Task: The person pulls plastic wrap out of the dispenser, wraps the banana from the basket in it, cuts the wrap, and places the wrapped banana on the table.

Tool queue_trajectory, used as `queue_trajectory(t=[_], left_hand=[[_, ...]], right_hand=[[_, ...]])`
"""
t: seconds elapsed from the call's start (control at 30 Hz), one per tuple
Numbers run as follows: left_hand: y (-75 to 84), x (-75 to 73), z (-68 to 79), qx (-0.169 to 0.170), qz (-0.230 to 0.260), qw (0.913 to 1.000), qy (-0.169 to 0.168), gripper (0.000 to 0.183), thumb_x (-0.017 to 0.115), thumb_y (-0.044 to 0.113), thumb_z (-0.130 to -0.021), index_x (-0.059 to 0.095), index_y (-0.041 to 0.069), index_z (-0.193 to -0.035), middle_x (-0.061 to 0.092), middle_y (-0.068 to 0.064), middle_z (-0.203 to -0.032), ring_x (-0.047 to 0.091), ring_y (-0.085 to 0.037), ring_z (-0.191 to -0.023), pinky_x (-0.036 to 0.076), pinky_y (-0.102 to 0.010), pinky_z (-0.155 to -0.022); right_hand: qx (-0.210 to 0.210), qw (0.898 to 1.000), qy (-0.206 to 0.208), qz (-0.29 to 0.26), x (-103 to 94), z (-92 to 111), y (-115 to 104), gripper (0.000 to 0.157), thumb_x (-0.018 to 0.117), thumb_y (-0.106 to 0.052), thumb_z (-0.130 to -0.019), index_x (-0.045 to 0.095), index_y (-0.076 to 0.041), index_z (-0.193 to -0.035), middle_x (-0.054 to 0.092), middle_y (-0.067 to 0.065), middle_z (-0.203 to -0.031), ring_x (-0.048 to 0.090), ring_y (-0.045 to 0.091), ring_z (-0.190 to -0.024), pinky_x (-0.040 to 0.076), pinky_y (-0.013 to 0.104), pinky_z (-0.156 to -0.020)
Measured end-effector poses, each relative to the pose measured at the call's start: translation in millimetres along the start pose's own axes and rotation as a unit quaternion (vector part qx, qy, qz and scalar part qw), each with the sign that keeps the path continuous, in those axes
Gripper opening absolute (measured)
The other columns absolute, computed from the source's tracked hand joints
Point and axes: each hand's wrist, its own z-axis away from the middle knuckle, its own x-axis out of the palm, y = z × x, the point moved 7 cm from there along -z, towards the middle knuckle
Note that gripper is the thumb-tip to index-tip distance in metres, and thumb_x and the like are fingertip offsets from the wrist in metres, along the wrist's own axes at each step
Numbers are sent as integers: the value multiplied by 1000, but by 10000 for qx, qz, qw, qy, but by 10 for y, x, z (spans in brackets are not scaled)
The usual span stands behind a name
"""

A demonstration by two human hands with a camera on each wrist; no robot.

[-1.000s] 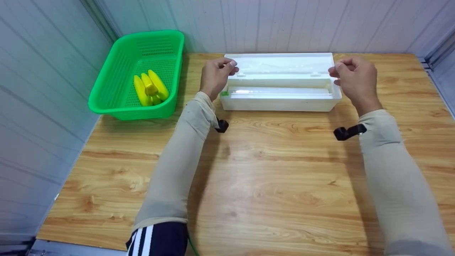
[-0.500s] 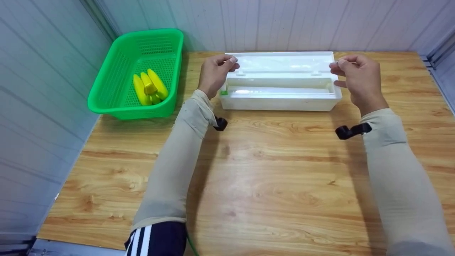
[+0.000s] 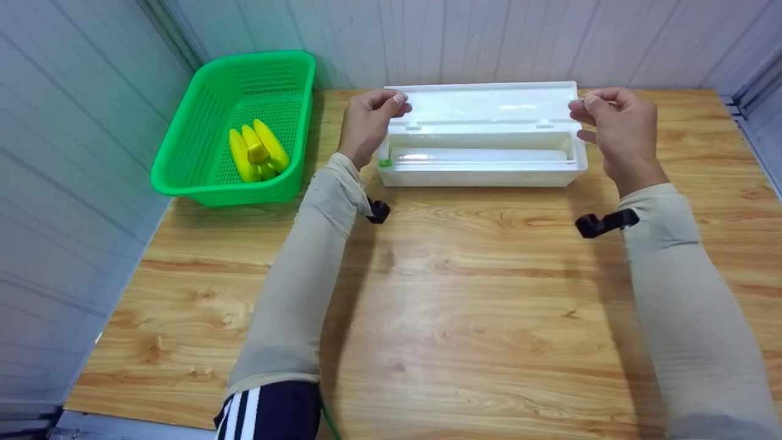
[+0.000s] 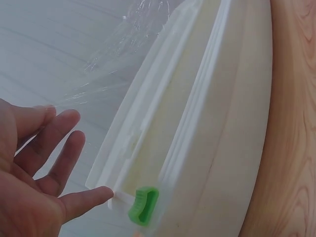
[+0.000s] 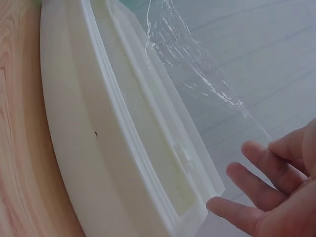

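Clear cling film (image 5: 197, 74), thin, limp and clingy, is best pinched at its two corners, where the left hand (image 3: 366, 125) and right hand (image 3: 617, 131) hold it above the white box (image 3: 482, 165) near the desk's (image 3: 427, 293) far edge.

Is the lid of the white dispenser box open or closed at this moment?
Open. The lid stands tipped back behind the white dispenser box, and the roll of film inside its trough is uncovered.

White plastic cling-film dispenser box (image 3: 482, 162) at far middle of wooden table (image 3: 464, 293), lid up. Left hand (image 3: 366, 125) at its left end, right hand (image 3: 617, 131) at right end, clear film sheet (image 3: 489, 104) between them. Green plastic basket (image 3: 238, 125) far left; yellow toy bananas (image 3: 258, 153) in it.
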Motion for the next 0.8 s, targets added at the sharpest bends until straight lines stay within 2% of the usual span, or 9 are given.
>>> queue_trajectory(t=[0.1, 0.2, 0.33, 0.5, 0.57, 0.7, 0.8], left_hand=[[120, 6, 86, 78, 108, 9999, 10, 19, 59, 13, -91, 67, -1, -100, 67, -13, -95, 62, -22, -93, 46, -28, -87], [150, 12, 109, 167, 291, 9994, -34, 18, 58, 9, -91, 67, -4, -100, 67, -16, -95, 62, -24, -93, 46, -27, -87], [22, 6, 16, 296, 555, 9979, -128, 17, 61, 12, -90, 67, -1, -98, 68, -14, -93, 63, -23, -92, 46, -28, -88], [-33, -20, 4, 52, 735, 9972, -144, 18, 62, 20, -90, 68, 5, -98, 68, -9, -96, 61, -19, -97, 40, -49, -92], [-19, -33, 7, -53, 788, 9968, -99, 18, 62, 21, -90, 67, 6, -98, 68, -7, -98, 61, -18, -98, 39, -54, -91], [69, -36, 1, 23, 973, 9952, -31, 17, 61, 20, -90, 68, 6, -98, 67, -8, -99, 61, -18, -98, 41, -48, -89], [173, -27, -7, 221, 1156, 9931, -10, 15, 60, 17, -91, 68, 6, -98, 67, -10, -99, 61, -22, -99, 44, -40, -89]], right_hand=[[-43, 10000, 11, -8, -4, 5, -14, 32, 69, -18, -84, 59, 1, -108, 67, 11, -104, 61, 23, -103, 40, 45, -95], [-96, 9999, 5, -47, -11, 9, -20, 33, 70, -18, -83, 59, 1, -107, 67, 12, -105, 61, 23, -104, 42, 44, -93], [-123, 9997, -89, -187, -15, 11, -23, 33, 71, -18, -82, 59, 1, -107, 66, 13, -107, 60, 23, -105, 45, 42, -89], [-310, 9978, -215, -547, -5, 15, -71, 32, 71, -17, -82, 60, 2, -104, 66, 14, -107, 61, 24, -103, 53, 34, -74], [-385, 9971, -224, -613, -3, 22, -103, 32, 71, -17, -81, 60, 2, -104, 66, 14, -107, 61, 24, -103, 54, 31, -70], [-522, 9950, -217, -821, -7, 48, -188, 30, 70, -14, -82, 59, 3, -104, 65, 16, -107, 61, 25, -103, 53, 34, -77], [-709, 9930, -215, -924, -2, 73, -280, 29, 68, -13, -84, 58, 3, -105, 64, 16, -108, 60, 25, -104, 50, 36, -84]])
